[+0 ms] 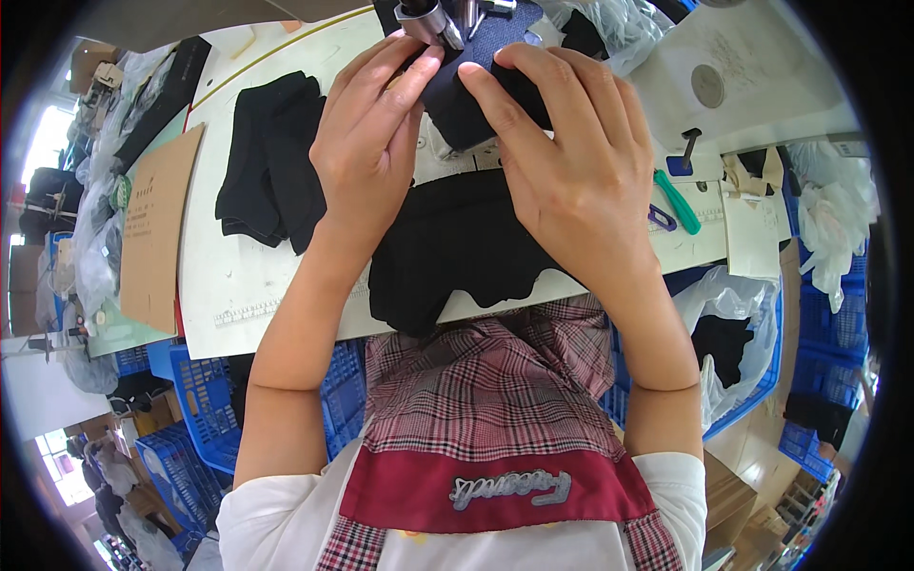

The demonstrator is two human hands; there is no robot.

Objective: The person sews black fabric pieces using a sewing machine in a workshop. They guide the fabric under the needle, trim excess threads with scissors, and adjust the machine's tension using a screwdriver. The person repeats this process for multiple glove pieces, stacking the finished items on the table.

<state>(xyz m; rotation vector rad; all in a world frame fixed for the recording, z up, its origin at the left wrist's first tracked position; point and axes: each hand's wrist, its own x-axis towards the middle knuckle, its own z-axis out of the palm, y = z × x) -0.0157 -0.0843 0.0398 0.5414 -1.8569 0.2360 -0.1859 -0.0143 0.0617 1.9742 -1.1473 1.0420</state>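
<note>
Both hands press a small piece of dark navy fabric (476, 90) flat under the metal presser foot of a sewing machine (433, 21) at the far edge of the white worktop (228, 276). The left hand (367, 143) lies with fingers extended on the cloth's left side, the right hand (571, 162) spread over its right side; neither grip closes around anything, both only pin the cloth down. Judging from this, even pressure and fingertips kept clear of the foot matter most. A larger black garment (457, 252) lies just below, a stack of black fabric pieces (271, 162) to the left.
</note>
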